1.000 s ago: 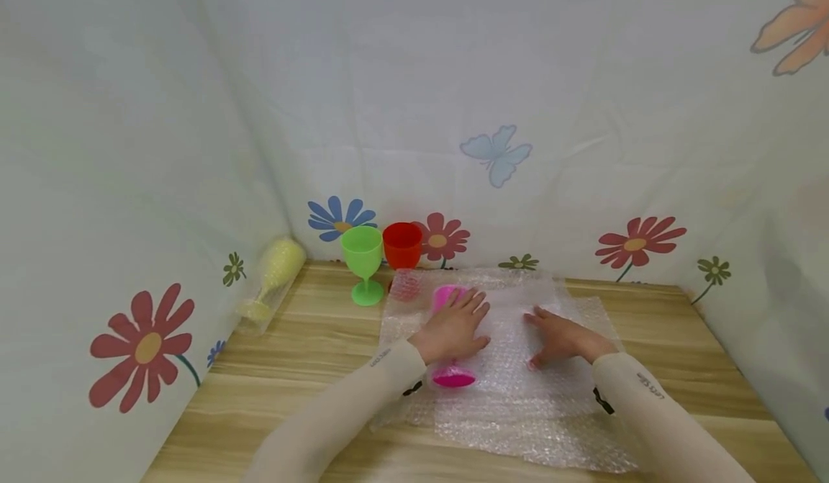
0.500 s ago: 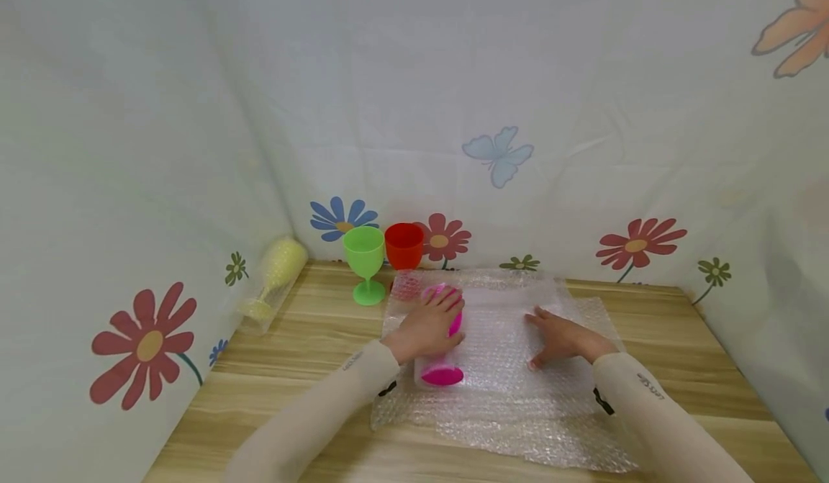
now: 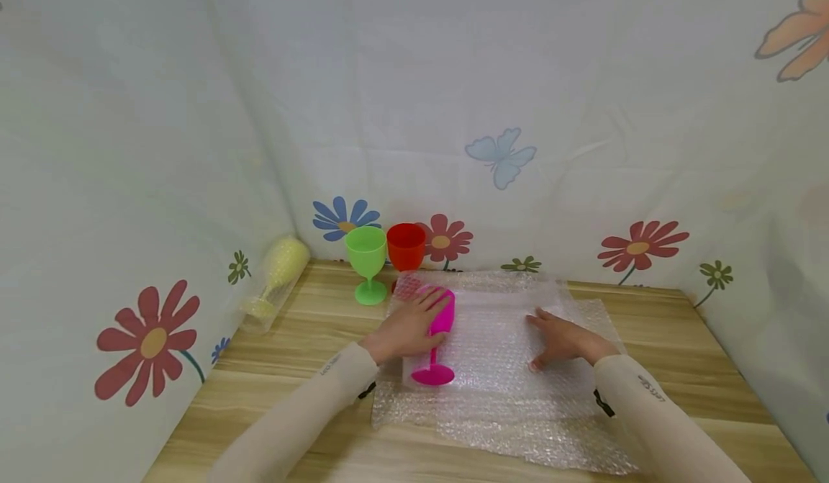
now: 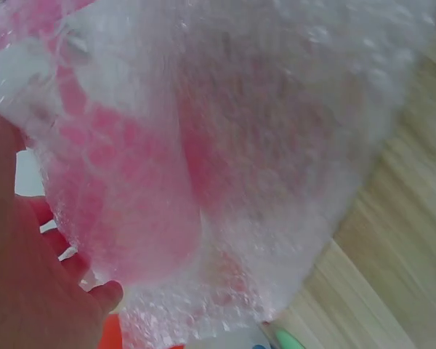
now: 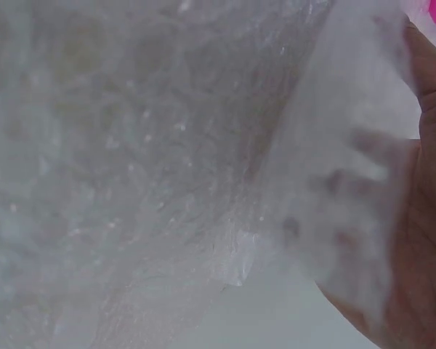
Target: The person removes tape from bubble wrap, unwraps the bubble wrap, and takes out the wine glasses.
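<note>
A bright pink goblet (image 3: 443, 317) lies on its side on the bubble wrap (image 3: 495, 342), its foot towards me. My left hand (image 3: 404, 330) rests over its bowl, fingers pointing away across it. Seen from the left wrist, bubble wrap covers the goblet (image 4: 123, 240), and the hand's fingers lie along its edge. My right hand (image 3: 562, 335) rests on the right part of the sheet, thumb and fingers spread. In the right wrist view a fold of bubble wrap (image 5: 145, 145) fills most of the frame, and the fingers show dimly through its thin edge.
Behind the wrap stand a green goblet (image 3: 365, 253) and a red goblet (image 3: 406, 245), whose lower part is hidden by the sheet. A yellow goblet (image 3: 285, 263) wrapped in bubble wrap lies at the left by the curtain (image 3: 194, 145). Curtains enclose the wooden table (image 3: 291, 375).
My left hand has moved left, and the pink goblet beneath it has rolled left along the bubble wrap. The right hand has stayed in place.
</note>
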A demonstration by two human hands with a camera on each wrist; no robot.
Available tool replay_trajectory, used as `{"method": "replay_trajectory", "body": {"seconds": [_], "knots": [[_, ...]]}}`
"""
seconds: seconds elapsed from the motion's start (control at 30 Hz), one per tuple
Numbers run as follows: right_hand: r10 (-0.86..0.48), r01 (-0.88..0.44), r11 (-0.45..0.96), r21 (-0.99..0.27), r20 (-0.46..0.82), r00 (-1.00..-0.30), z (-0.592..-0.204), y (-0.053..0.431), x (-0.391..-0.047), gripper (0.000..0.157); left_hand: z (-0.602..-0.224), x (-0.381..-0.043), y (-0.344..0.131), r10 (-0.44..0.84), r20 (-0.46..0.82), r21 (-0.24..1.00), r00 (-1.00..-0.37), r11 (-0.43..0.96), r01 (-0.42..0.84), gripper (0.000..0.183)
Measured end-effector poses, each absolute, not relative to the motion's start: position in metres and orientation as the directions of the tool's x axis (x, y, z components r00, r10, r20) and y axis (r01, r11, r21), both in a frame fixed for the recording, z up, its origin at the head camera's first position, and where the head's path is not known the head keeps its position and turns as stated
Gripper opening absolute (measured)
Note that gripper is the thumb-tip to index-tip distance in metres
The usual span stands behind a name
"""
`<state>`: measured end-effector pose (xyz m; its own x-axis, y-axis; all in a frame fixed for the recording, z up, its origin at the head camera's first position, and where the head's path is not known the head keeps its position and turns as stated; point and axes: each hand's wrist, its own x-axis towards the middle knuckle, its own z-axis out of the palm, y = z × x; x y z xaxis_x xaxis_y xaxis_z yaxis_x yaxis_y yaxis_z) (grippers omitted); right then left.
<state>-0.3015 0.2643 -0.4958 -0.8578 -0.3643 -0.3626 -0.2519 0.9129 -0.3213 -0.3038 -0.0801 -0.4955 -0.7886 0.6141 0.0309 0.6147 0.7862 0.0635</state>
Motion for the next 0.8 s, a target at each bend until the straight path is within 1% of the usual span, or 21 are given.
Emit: {"method": "replay_trajectory", "body": {"seconds": [0.17, 0.4, 0.7, 0.8], "knots": [[-0.358, -0.238, 0.913, -0.331, -0.371, -0.857, -0.498, 0.265, -0.302, 0.106, -0.496, -0.303, -0.089, 0.613, 0.034, 0.098, -0.790, 0.784, 0.613, 0.079], [-0.351, -0.230, 0.915, -0.330, -0.377, -0.857, -0.500, 0.266, -0.304, 0.107, -0.492, -0.301, -0.100, 0.575, 0.049, 0.158, -0.817, 0.803, 0.575, 0.081], [-0.349, -0.221, 0.915, -0.338, -0.386, -0.854, -0.499, 0.267, -0.305, 0.108, -0.490, -0.299, -0.115, 0.531, 0.044, 0.173, -0.846, 0.830, 0.530, 0.090], [-0.358, -0.230, 0.911, -0.341, -0.382, -0.852, -0.498, 0.267, -0.304, 0.108, -0.490, -0.298, -0.122, 0.529, 0.049, 0.200, -0.847, 0.826, 0.527, 0.091]]}}
